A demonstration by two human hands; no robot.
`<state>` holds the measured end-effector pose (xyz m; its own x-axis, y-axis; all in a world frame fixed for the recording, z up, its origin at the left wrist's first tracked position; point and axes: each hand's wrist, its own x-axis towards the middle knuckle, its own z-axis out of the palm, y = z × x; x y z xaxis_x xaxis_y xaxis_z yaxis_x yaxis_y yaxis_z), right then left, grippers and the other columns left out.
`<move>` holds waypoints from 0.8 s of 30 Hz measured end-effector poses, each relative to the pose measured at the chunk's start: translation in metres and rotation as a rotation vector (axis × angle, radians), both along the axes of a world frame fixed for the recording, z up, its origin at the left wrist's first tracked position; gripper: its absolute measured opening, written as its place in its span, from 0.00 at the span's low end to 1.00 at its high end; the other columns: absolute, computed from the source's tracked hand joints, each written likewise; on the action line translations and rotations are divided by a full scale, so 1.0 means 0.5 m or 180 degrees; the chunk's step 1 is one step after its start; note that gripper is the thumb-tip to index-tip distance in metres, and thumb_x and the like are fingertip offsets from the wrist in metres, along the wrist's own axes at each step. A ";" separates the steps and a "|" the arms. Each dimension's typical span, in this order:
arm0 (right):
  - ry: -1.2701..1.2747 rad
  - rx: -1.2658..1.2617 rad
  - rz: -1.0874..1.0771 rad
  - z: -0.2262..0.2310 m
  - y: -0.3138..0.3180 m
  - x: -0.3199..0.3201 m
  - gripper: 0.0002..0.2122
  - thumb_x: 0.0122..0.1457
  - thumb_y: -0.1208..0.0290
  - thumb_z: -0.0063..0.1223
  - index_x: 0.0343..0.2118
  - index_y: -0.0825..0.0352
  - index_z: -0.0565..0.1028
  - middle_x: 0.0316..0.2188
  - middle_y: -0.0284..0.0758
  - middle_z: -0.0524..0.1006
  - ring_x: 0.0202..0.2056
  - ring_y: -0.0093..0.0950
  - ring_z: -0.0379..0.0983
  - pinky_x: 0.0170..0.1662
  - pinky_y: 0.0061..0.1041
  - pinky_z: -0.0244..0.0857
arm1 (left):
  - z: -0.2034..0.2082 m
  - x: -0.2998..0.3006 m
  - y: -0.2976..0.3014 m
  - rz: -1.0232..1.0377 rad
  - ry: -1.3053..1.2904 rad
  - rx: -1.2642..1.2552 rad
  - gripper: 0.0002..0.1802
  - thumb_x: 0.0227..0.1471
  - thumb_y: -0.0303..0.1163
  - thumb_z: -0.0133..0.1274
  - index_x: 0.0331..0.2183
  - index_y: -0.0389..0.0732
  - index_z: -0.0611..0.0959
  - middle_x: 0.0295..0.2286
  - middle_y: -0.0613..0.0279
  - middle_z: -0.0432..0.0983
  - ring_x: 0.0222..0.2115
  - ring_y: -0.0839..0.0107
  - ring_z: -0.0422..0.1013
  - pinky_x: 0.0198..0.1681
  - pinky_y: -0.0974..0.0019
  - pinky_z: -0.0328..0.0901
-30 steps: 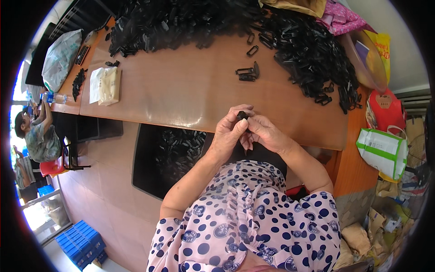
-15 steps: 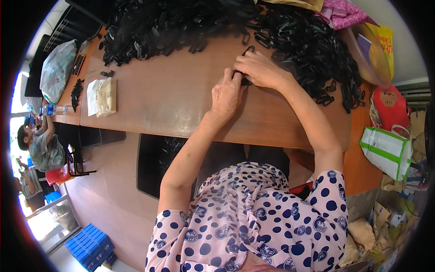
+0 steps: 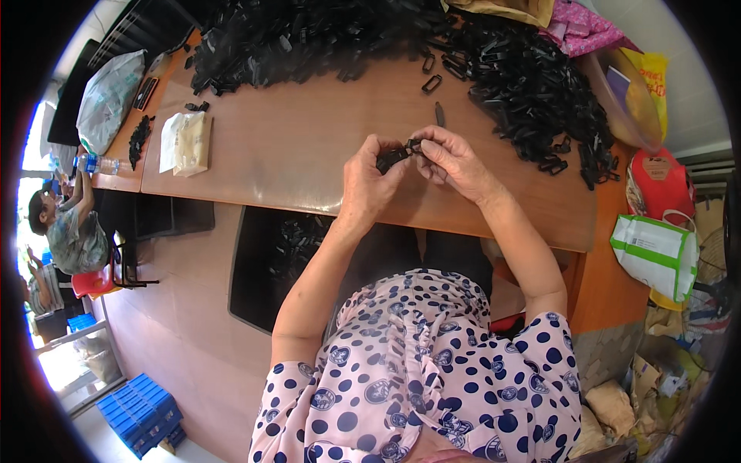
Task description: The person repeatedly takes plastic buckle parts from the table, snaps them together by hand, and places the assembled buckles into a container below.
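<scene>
My left hand [image 3: 369, 176] is closed around a small black plastic piece [image 3: 391, 159], held between thumb and fingers over the near part of the table. Close beside it, my right hand [image 3: 455, 163] pinches the end of a small black rectangular frame [image 3: 413, 144] that meets the piece in the left hand. Whether the two parts are joined cannot be made out. Just beyond the hands lie a narrow dark strip [image 3: 439, 114] and a loose black oblong ring [image 3: 432, 83].
A large heap of black plastic parts [image 3: 309, 38] covers the table's far side, with another heap [image 3: 532, 100] at right. A packet [image 3: 186, 145] lies at left. Below the table edge stands a black bin [image 3: 258, 270] holding black parts. Another person [image 3: 77, 231] sits far left.
Both hands have drawn back toward me, from near the right heap to nearer the table's front edge. The oblong ring and dark strip beyond them now lie uncovered.
</scene>
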<state>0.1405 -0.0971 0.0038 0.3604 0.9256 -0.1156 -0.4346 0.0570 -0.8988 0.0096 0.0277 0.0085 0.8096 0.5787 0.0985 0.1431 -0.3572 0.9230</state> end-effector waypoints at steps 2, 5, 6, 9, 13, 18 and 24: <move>0.0304 0.0061 -0.0021 0.005 -0.015 -0.027 0.09 0.63 0.68 0.46 0.43 0.65 0.69 0.27 0.27 0.71 0.25 0.15 0.66 0.23 0.12 0.56 | 0.008 -0.012 -0.015 -0.0059 -0.0517 -0.0762 0.14 0.45 0.24 0.59 0.38 0.35 0.77 0.28 0.59 0.77 0.29 0.72 0.73 0.33 0.72 0.67; 0.0633 0.0165 -0.0058 0.016 -0.042 -0.049 0.08 0.63 0.68 0.46 0.42 0.64 0.68 0.27 0.27 0.71 0.25 0.16 0.66 0.23 0.12 0.54 | 0.016 -0.031 -0.030 -0.0202 -0.0498 -0.0462 0.13 0.45 0.22 0.59 0.37 0.35 0.78 0.28 0.60 0.76 0.27 0.72 0.72 0.32 0.73 0.66; 0.0660 0.0204 -0.0055 0.020 -0.050 -0.052 0.08 0.63 0.69 0.47 0.42 0.64 0.68 0.27 0.28 0.71 0.25 0.17 0.66 0.23 0.12 0.54 | 0.019 -0.036 -0.033 -0.0216 -0.0510 -0.0452 0.13 0.45 0.22 0.59 0.37 0.35 0.78 0.28 0.60 0.76 0.27 0.72 0.72 0.32 0.73 0.66; 0.0448 0.0292 0.0088 0.035 -0.076 -0.052 0.07 0.62 0.69 0.48 0.40 0.64 0.68 0.26 0.29 0.72 0.24 0.17 0.65 0.22 0.12 0.52 | 0.028 -0.046 -0.044 -0.0375 -0.0611 0.0041 0.10 0.48 0.22 0.58 0.35 0.36 0.78 0.30 0.65 0.75 0.28 0.79 0.69 0.33 0.75 0.65; 0.0320 0.0302 0.0169 0.046 -0.097 -0.051 0.07 0.62 0.69 0.49 0.39 0.64 0.68 0.26 0.29 0.72 0.23 0.15 0.64 0.22 0.11 0.51 | 0.038 -0.054 -0.059 -0.0609 -0.0611 0.0207 0.10 0.47 0.21 0.58 0.36 0.36 0.79 0.29 0.63 0.74 0.27 0.75 0.69 0.31 0.72 0.65; 0.0118 0.0056 0.0231 0.054 -0.111 -0.049 0.06 0.61 0.70 0.49 0.39 0.64 0.69 0.27 0.28 0.73 0.23 0.14 0.63 0.22 0.10 0.51 | 0.052 -0.058 -0.062 -0.0756 -0.0554 0.0598 0.11 0.46 0.21 0.58 0.36 0.37 0.79 0.28 0.59 0.74 0.27 0.70 0.71 0.31 0.69 0.66; -0.0154 -0.0437 0.0280 0.067 -0.115 -0.064 0.05 0.59 0.72 0.52 0.36 0.66 0.70 0.26 0.28 0.72 0.22 0.14 0.63 0.23 0.11 0.54 | 0.040 -0.078 -0.056 -0.0886 -0.0546 0.0999 0.12 0.44 0.20 0.58 0.36 0.37 0.79 0.28 0.57 0.73 0.26 0.64 0.71 0.29 0.66 0.66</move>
